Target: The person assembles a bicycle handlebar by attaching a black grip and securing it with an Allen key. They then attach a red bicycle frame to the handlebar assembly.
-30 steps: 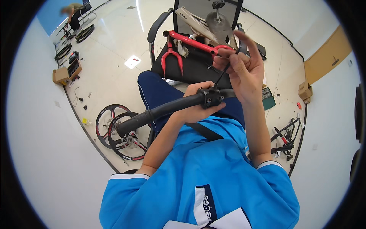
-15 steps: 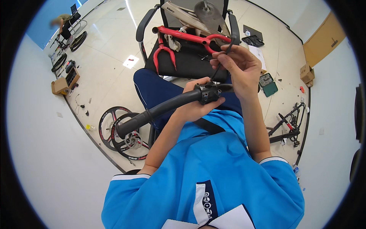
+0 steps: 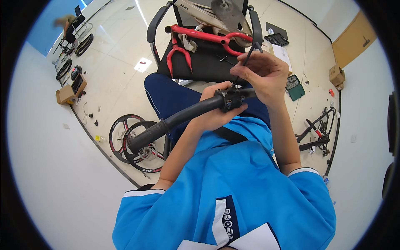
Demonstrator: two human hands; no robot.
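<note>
My left hand [image 3: 212,118] is closed around the black stem clamp [image 3: 230,100] of a bicycle handlebar [image 3: 185,116], above my lap. The bar reaches toward the lower left, ending in a thick black grip [image 3: 143,138]; its other side passes behind my right wrist. Between the thumb and fingers of my right hand [image 3: 270,77] is a thin dark hex key [image 3: 251,54], with a short crosspiece at its top. It slants down to the far side of the clamp, where its tip is hard to make out.
Ahead, a black office chair [image 3: 208,66] carries a red fork and frame part [image 3: 200,35] and a pale frame [image 3: 200,16]. Spoked wheels [image 3: 143,166] lie at left, a black frame [image 3: 318,133] at right. An open green case [image 3: 296,92] sits on the floor. Another person sits far left.
My right hand has shifted slightly right with the hex key, which has turned so its crosspiece shows above the fingers. The left hand and handlebar have barely moved.
</note>
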